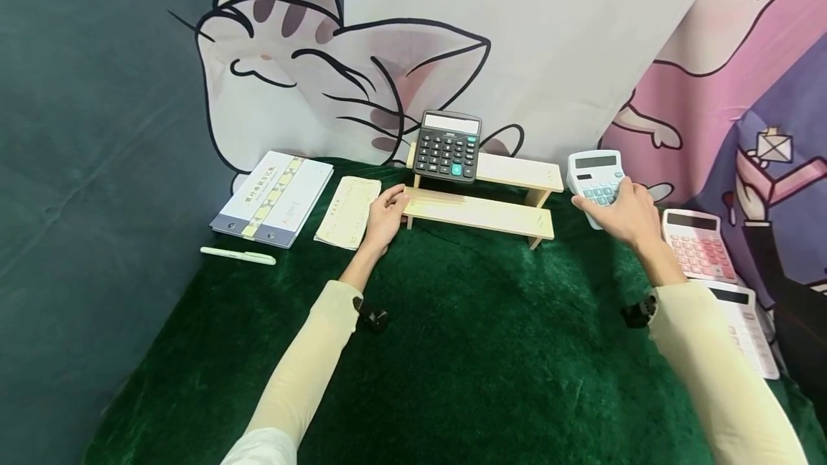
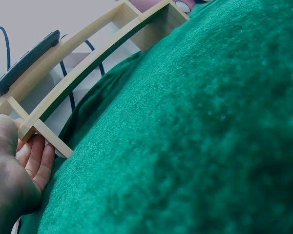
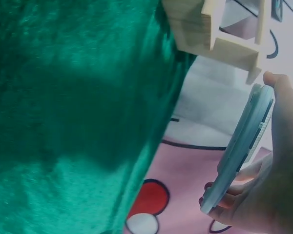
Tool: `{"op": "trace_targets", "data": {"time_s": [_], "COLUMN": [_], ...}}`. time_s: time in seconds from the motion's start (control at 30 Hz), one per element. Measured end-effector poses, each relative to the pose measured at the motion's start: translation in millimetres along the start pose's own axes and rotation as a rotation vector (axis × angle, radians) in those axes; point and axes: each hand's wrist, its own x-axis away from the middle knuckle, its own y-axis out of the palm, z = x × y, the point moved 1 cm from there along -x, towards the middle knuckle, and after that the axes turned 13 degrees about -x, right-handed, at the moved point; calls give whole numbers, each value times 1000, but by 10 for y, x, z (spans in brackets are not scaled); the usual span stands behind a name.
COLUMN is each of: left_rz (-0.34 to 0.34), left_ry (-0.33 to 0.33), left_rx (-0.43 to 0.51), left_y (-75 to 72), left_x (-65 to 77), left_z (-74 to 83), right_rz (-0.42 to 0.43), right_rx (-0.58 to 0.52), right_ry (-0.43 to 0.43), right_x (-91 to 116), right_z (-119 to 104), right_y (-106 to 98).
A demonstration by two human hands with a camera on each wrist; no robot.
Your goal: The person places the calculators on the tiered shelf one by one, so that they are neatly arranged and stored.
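Observation:
My right hand [image 1: 623, 212] grips a light blue calculator [image 1: 596, 179] by its sides, tilted up, right of a two-tier wooden shelf [image 1: 481, 212]. In the right wrist view the calculator [image 3: 241, 146] shows edge-on, with the thumb on one side and fingers on the other. At the shelf's left end, my left hand [image 1: 385, 219] holds the corner of the lower tier; the left wrist view shows the thumb near the top and fingers [image 2: 35, 158] below. A black calculator [image 1: 448, 146] leans on the upper tier's left part.
Left of the shelf lie a yellowish paper pad [image 1: 349, 212], a white and blue binder-like book [image 1: 273, 199] and a capped pen [image 1: 237, 256]. On the right are a pink calculator [image 1: 698, 244] and a white one [image 1: 743, 329]. Green cloth [image 1: 478, 350] covers the table.

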Motion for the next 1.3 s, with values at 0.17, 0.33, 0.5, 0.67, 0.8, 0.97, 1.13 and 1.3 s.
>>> {"op": "trace_targets", "data": {"time_s": [0.17, 0.33, 0.5, 0.67, 0.8, 0.97, 1.13, 1.3], "left_rz": [2, 3, 4, 3, 1, 2, 4, 10], "left_ry": [2, 6, 9, 7, 9, 9, 0, -10], "left_rx": [2, 5, 13, 15, 13, 19, 25, 17], "left_y": [-5, 3, 6, -2, -5, -7, 2, 2], "left_x": [1, 2, -2, 11, 17, 10, 5, 6], "left_z": [-4, 11, 12, 9, 12, 13, 16, 4], "right_rz": [0, -21, -58, -83, -113, -141, -136, -108], "right_rx": [-5, -7, 3, 3, -3, 11, 49, 72], "right_ry": [-81, -113, -144, -178, -174, -165, -140, -95], "right_x": [3, 11, 16, 6, -12, -56, -116, -176], "right_z": [-183, -335, -501, -667, -797, -966, -1119, -1283], "right_y": [-91, -128, -111, -71, -19, 71, 176, 294]}}
